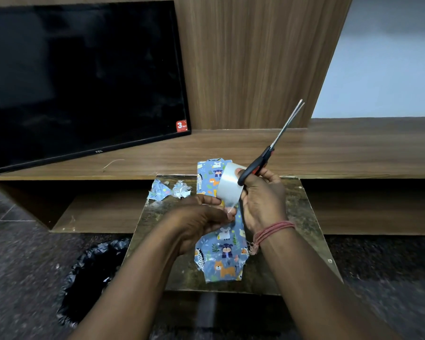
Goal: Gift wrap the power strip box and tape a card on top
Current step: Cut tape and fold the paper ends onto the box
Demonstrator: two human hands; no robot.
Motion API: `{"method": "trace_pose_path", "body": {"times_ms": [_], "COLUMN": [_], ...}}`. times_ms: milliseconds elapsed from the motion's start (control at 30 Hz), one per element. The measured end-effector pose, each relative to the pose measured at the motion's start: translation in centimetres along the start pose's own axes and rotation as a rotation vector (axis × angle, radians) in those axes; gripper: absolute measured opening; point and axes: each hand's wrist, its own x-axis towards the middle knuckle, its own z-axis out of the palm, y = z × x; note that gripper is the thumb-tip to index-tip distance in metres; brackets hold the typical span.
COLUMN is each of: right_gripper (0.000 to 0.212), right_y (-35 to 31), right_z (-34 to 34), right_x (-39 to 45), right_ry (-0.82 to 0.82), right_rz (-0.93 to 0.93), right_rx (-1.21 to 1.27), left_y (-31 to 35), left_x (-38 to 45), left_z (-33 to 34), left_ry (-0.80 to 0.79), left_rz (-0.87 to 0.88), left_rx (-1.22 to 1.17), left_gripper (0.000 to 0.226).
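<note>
Wrapped box (pixel 221 246) lay lengthwise on the small tabletop (pixel 304 217), covered in blue animal-print paper, near end folded to a point. No card was visible on it.

Left hand (pixel 201 224) was over the box's middle, thumb and fingertips pinching the lower end of a clear tape strip (pixel 228 190). Right hand (pixel 263 200) was just beside it, fingers curled around the black-and-red handles of the scissors (pixel 275 141) while the thumb held the strip's upper end. Blades were nearly together, pointing up and away to the right. The strip was stretched between the two hands above the box, not touching the paper as far as I could tell. Red thread band (pixel 272 231) was on the right wrist.

Two crumpled paper scraps (pixel 169 190) sat at the far left corner of the tabletop, near the box.

Containers: bin lined with a black bag (pixel 93 273) stood on the floor left of the table; inside was too dark to read contents.

Dark TV (pixel 84 77) leaned on the wooden shelf (pixel 353 148) behind.
</note>
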Motion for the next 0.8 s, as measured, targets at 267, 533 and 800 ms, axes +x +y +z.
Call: {"method": "trace_pose_path", "body": {"times_ms": [267,533,800], "right_gripper": [0.04,0.047,0.044], "right_y": [0.1,0.4,0.2], "right_z": [-0.1,0.1,0.7], "right_x": [0.0,-0.2,-0.5], "right_ry": [-0.025,0.026,0.035], "right_rz": [-0.012,-0.007,-0.036], "right_rx": [0.021,0.116,0.148], "left_y": [-0.5,-0.8,-0.5], "left_x": [1.4,1.2,1.0], "left_z": [-0.7,-0.4,-0.5], "left_ry": [0.084,0.189,0.124], "left_rz": [0.062,0.209,0.26], "left_rx": [0.179,0.372,0.391], "left_gripper": [0.044,0.02,0.024]}}
